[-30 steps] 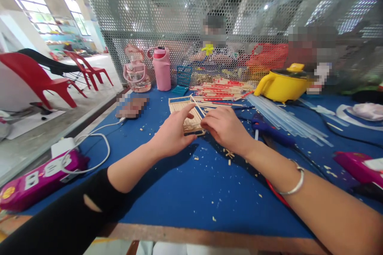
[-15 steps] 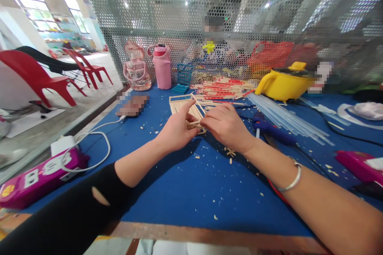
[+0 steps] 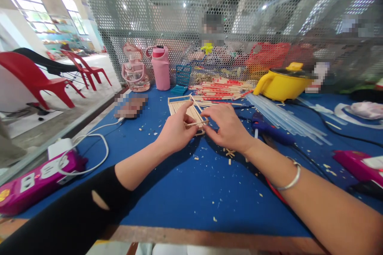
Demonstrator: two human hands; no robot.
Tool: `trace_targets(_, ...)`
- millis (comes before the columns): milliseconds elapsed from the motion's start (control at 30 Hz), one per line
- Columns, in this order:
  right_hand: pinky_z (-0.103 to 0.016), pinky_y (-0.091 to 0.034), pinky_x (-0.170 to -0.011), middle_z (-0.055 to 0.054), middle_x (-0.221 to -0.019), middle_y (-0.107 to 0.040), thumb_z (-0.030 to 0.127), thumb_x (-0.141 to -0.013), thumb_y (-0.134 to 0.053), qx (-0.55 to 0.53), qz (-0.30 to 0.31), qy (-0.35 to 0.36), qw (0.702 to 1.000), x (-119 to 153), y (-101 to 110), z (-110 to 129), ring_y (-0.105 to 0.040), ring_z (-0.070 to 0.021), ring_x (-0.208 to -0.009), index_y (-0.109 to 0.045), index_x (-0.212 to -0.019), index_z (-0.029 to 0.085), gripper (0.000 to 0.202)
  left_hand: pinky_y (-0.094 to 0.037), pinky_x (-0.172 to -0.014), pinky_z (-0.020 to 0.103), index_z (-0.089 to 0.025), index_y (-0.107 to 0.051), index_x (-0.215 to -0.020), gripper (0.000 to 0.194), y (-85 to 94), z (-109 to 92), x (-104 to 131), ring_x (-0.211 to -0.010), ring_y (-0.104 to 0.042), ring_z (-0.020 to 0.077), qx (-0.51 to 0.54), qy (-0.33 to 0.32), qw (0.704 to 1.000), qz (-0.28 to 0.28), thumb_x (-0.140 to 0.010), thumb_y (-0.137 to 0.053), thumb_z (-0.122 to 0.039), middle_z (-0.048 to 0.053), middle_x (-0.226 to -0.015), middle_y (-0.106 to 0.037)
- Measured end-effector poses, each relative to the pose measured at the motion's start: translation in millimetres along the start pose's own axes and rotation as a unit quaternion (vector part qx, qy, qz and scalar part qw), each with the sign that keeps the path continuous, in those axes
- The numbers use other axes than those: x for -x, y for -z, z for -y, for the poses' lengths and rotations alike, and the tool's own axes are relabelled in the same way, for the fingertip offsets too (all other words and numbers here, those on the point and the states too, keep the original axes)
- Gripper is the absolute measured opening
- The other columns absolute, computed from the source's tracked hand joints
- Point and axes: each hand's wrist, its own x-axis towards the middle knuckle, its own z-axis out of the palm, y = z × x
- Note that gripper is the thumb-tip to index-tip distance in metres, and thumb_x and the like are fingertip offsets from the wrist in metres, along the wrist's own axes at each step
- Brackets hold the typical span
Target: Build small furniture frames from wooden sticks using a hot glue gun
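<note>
A small frame of pale wooden sticks (image 3: 181, 105), with a slatted floor and raised edge sticks, is tilted above the table. My left hand (image 3: 176, 129) is closed on its near left part, the thumb lying over the slats. At the near right corner my right hand (image 3: 229, 127) has thumb and forefinger on either side of a stick end, with a gap between the fingers behind it. The fingers of both hands cover part of the frame's near side. A blue glue gun (image 3: 272, 130) lies to the right of my right hand.
Behind the frame lie loose red-marked sticks (image 3: 221, 89). Clear glue sticks (image 3: 287, 117) and a yellow pot (image 3: 283, 85) are at right. A phone (image 3: 131, 107), pink bottle (image 3: 161, 69) and purple power strip (image 3: 38, 177) stand left. A perforated screen (image 3: 167, 16) closes the back.
My right thumb and forefinger have spread from a tight pinch at the frame's corner, baring the stick end. My left hand keeps its hold. The view has shifted slightly.
</note>
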Motion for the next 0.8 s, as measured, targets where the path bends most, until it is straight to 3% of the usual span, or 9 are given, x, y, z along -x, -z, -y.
trace_targets(100, -0.039, -0.036, -0.089, -0.011, -0.107, -0.063, 0.016, -0.076, -0.058, -0.033, 0.006, -0.033, 0.999, 1.7, 0.1, 0.1, -0.053, -0.0251, -0.102, -0.057, -0.104, 0.016, 0.028, -0.048, -0.069, 0.027, -0.017, -0.038, -0.138, 0.068, 0.0, 0.1, -0.7, -0.07, -0.063, 0.0134, -0.005, 0.004, 1.0, -0.003, -0.074, -0.06, -0.015, 0.001, -0.081, -0.069)
trace_targets(200, -0.038, -0.036, -0.088, -0.009, -0.102, -0.062, 0.017, -0.075, -0.058, -0.021, -0.006, -0.034, 0.999, 1.1, 1.2, 1.6, -0.053, -0.0247, -0.1, -0.059, -0.094, 0.018, 0.019, -0.048, -0.07, 0.027, -0.017, -0.038, -0.138, 0.067, -0.1, 0.8, -0.6, -0.071, -0.063, 0.0133, -0.001, 0.003, 1.0, -0.001, -0.075, -0.06, -0.016, 0.002, -0.082, -0.069)
trace_targets(333, -0.036, -0.033, -0.081, -0.006, -0.091, -0.061, 0.023, -0.082, -0.059, 0.018, -0.003, -0.005, 1.0, -1.0, 2.1, 2.4, -0.052, -0.0214, -0.09, -0.064, -0.085, 0.02, 0.007, -0.049, -0.07, 0.027, -0.017, -0.037, -0.139, 0.068, -0.3, 1.8, 0.1, -0.072, -0.064, 0.0138, 0.004, 0.0, 1.0, 0.0, -0.076, -0.061, -0.019, 0.002, -0.082, -0.069)
trace_targets(467, -0.036, -0.031, -0.079, -0.004, -0.084, -0.062, 0.028, -0.091, -0.053, 0.045, -0.004, 0.024, 0.999, -1.7, 1.3, 1.8, -0.051, -0.0188, -0.085, -0.068, -0.08, 0.021, 0.02, -0.049, -0.07, 0.028, -0.017, -0.037, -0.139, 0.067, -0.1, 1.9, 0.3, -0.071, -0.064, 0.0132, 0.009, -0.002, 1.0, 0.001, -0.077, -0.06, -0.018, 0.002, -0.083, -0.069)
trace_targets(800, -0.034, -0.031, -0.08, -0.003, -0.082, -0.064, 0.031, -0.092, -0.053, 0.039, -0.009, 0.039, 0.998, -1.9, 1.2, -0.2, -0.05, -0.0174, -0.083, -0.071, -0.08, 0.023, 0.024, -0.051, -0.077, 0.029, -0.019, -0.035, -0.14, 0.073, 1.7, 5.5, 2.8, -0.083, -0.066, 0.0144, 0.005, -0.027, 0.999, 0.032, -0.072, -0.06, -0.008, 0.005, -0.096, -0.069)
